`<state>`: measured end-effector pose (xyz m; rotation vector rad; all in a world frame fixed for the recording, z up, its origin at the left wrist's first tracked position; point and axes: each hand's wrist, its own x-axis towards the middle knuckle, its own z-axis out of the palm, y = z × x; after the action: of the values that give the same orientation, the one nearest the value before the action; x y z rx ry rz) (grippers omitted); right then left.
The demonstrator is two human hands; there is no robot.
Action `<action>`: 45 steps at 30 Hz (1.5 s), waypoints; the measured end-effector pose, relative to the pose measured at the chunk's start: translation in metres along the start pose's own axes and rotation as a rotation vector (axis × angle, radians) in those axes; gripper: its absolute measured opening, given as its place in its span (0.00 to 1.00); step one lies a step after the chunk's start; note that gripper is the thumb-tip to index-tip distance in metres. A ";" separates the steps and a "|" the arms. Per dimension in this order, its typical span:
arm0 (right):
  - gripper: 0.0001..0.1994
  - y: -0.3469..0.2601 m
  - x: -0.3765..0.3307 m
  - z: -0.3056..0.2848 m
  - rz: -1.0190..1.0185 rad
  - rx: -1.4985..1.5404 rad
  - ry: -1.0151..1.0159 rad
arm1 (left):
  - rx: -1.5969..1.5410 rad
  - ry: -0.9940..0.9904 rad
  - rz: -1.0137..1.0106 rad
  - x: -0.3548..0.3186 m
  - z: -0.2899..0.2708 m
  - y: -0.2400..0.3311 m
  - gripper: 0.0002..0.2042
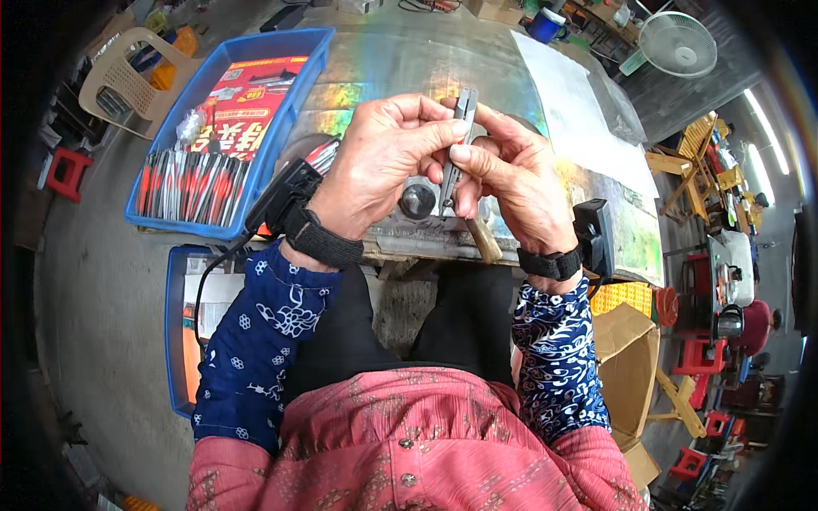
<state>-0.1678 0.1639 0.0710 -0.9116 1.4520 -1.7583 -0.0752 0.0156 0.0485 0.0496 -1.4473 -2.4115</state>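
Observation:
Both hands are raised over the near edge of the worktable, pinching one slim grey metal piece (464, 106) that stands almost upright. It has narrow slots along its length; I cannot make out its exact kind. My left hand (383, 157) grips it from the left between thumb and fingers. From the other side, my right hand (515, 166) holds it lower down, thumb pressed toward its face. Just below, a round dark metal knob (417, 201) sits on the table. A wooden handle (484, 241) juts over the table edge under my right hand, its other end hidden.
At the left, a blue tray (319, 64) holds a row of slim red, black and white items (192, 189) and red printed sheets (247, 106). White sheeting (567, 102) covers the table's right side. A lower blue bin (176, 341) and a cardboard box (626, 358) flank my legs.

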 end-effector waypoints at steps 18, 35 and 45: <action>0.24 -0.015 0.021 -0.012 -0.046 0.006 -0.003 | 0.032 0.037 0.095 0.030 0.011 0.013 0.08; 0.21 -0.001 0.045 -0.023 -0.008 -0.319 0.006 | 0.442 0.206 0.172 0.005 -0.027 0.027 0.06; 0.11 0.059 0.124 -0.079 0.165 -0.625 0.118 | 1.062 0.457 0.220 -0.035 -0.082 -0.005 0.03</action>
<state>-0.2970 0.0908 0.0144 -0.9608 2.1474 -1.2646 -0.0271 -0.0420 -0.0006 0.5935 -2.1301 -1.1243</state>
